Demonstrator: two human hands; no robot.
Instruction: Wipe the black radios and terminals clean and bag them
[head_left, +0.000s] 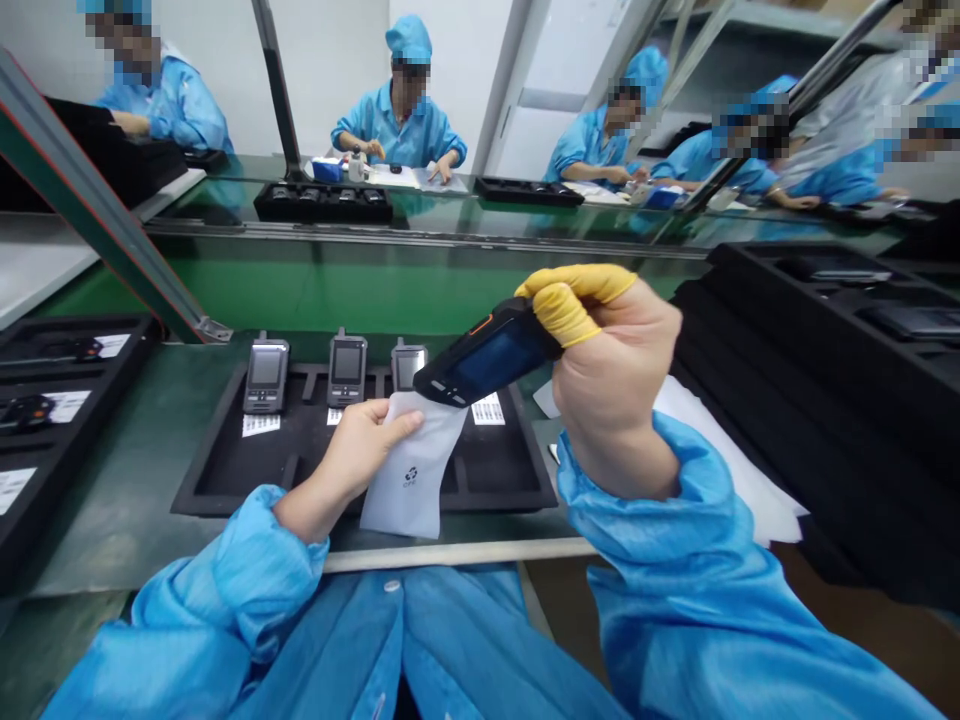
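Note:
My right hand, with yellow finger cots on thumb and forefinger, pinches one end of a black handset. The handset tilts down to the left, its dark screen and buttons facing me. Its lower end is at the mouth of a white plastic bag printed with a recycling mark. My left hand grips that bag near its top edge, thumb in front. Behind them lies a black foam tray with a handset, a second handset and a third handset, partly hidden.
Another foam tray with dark devices and labels lies at left. White bags are piled on the right beside stacked black trays. A metal post slants at left. Several co-workers in blue sit across the green conveyor.

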